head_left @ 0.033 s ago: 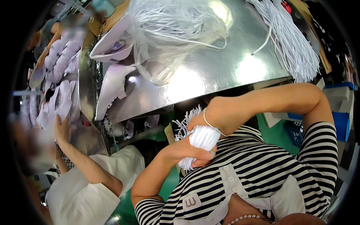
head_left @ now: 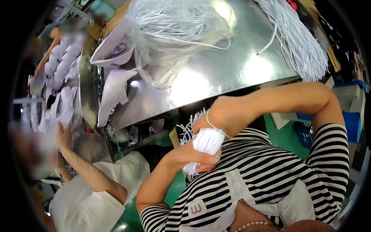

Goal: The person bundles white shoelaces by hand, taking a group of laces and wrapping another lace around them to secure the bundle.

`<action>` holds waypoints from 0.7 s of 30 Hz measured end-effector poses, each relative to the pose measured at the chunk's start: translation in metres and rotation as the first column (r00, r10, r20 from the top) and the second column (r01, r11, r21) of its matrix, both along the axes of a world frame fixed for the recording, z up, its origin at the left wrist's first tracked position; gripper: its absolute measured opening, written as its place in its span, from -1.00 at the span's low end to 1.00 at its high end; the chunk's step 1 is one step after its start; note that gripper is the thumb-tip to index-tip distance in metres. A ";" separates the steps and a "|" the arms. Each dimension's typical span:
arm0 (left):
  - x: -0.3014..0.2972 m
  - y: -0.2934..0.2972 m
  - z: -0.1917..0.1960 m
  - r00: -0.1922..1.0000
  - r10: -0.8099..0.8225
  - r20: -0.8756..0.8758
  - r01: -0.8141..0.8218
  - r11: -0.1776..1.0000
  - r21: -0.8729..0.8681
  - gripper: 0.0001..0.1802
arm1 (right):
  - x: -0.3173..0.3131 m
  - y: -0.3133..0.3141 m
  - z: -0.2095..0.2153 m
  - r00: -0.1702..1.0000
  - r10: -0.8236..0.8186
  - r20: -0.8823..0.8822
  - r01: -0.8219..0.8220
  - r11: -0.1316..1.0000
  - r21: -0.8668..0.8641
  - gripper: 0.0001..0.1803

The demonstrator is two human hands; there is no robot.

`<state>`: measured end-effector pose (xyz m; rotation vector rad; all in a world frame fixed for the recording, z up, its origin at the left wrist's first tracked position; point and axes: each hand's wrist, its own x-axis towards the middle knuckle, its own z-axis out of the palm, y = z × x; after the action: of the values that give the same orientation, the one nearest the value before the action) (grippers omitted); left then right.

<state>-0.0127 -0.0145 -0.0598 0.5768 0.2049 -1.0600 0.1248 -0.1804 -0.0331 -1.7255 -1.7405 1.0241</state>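
Note:
A thick bundle of white laces (head_left: 208, 141) is held close in front of my striped shirt. My left hand (head_left: 199, 158) wraps round its lower part, thumb across the strands. Just above, my right hand (head_left: 223, 116) is closed on the same bundle, with a thin pale band looped round the wrist. Loose lace ends (head_left: 189, 125) fan out to the left of my right hand. That hand's fingertips are mostly hidden behind its back.
A shiny metal table (head_left: 247, 65) lies ahead, bearing a clear plastic bag (head_left: 162, 58) of white laces, a lilac shoe (head_left: 114, 91), and another lace pile (head_left: 297, 42) at right. A co-worker's hand (head_left: 65, 137) touches lilac shoes at left. A blue bin (head_left: 351, 125) stands at right.
The view has shifted very slightly. Both my hands keep their hold on the lace bundle, with no clear movement otherwise.

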 end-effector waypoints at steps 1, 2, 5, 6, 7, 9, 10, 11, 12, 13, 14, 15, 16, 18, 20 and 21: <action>0.000 0.002 0.002 1.000 0.030 -0.009 -0.030 0.999 0.017 -0.78 | 0.003 0.004 -0.004 1.000 -0.013 0.006 0.012 0.999 0.039 -0.54; -0.001 0.007 -0.009 0.998 0.025 0.064 -0.021 0.998 -0.066 -0.74 | 0.006 0.004 -0.006 0.993 -0.006 0.119 0.000 0.999 0.049 -0.59; 0.008 0.007 -0.008 0.986 0.136 0.097 -0.138 0.990 0.018 -0.71 | 0.021 0.005 0.002 0.913 0.009 0.408 -0.030 0.998 0.046 -0.68; 0.015 0.007 -0.008 0.979 0.117 0.167 -0.133 0.987 0.090 -0.71 | 0.025 0.005 0.004 0.878 0.007 0.479 -0.024 0.999 0.028 -0.69; 0.019 0.006 -0.010 0.972 0.116 0.207 -0.145 0.981 0.133 -0.69 | 0.029 0.005 0.006 0.835 0.025 0.549 -0.030 1.000 0.001 -0.70; 0.026 0.007 -0.016 0.952 0.112 0.285 -0.178 0.961 0.214 -0.65 | 0.031 0.004 0.010 0.834 0.041 0.551 -0.017 0.999 -0.048 -0.72; 0.034 0.012 -0.020 0.960 0.017 0.280 -0.089 0.964 0.249 -0.54 | 0.032 0.002 0.010 0.828 0.055 0.558 -0.012 0.997 -0.081 -0.72; 0.034 0.009 -0.021 0.924 0.023 0.382 -0.156 0.934 0.321 -0.48 | 0.034 -0.001 0.010 0.823 0.069 0.564 -0.006 0.993 -0.114 -0.72; 0.033 0.003 -0.021 0.877 0.019 0.480 -0.229 0.895 0.383 -0.41 | 0.036 -0.003 0.010 0.831 0.078 0.550 0.011 0.988 -0.157 -0.72; 0.033 -0.001 -0.018 0.819 0.012 0.573 -0.313 0.847 0.429 -0.34 | 0.038 -0.003 0.013 0.838 0.092 0.538 0.023 0.979 -0.202 -0.72; 0.036 0.005 -0.024 0.669 -0.250 0.700 -0.376 0.699 0.608 -0.18 | 0.039 -0.004 0.017 0.845 0.104 0.525 0.034 0.968 -0.247 -0.72; 0.034 0.006 -0.025 0.544 -0.285 0.789 -0.517 0.627 0.583 -0.16 | 0.040 -0.005 0.021 0.845 0.082 0.528 0.046 0.973 -0.225 -0.71; 0.032 0.004 -0.023 0.404 -0.333 0.852 -0.646 0.555 0.524 -0.14 | 0.041 -0.009 0.024 0.845 0.058 0.532 0.063 0.976 -0.207 -0.71; 0.032 -0.003 -0.015 0.205 -0.198 0.959 -0.807 0.519 0.280 -0.29 | 0.044 -0.014 0.030 0.840 0.024 0.542 0.090 0.979 -0.183 -0.70; 0.040 -0.011 0.004 0.055 -0.351 0.935 -0.872 0.439 0.217 -0.47 | 0.049 -0.017 0.031 0.835 0.002 0.550 0.113 0.978 -0.174 -0.69; 0.045 -0.016 0.011 -0.015 -0.429 0.903 -0.900 0.400 0.175 -0.55 | 0.050 -0.020 0.030 0.841 -0.015 0.541 0.132 0.975 -0.179 -0.69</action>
<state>0.0327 -0.0308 -0.0489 2.0987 -0.4741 0.4317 0.1751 -0.2002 -0.0031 -2.3744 -1.9174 0.7488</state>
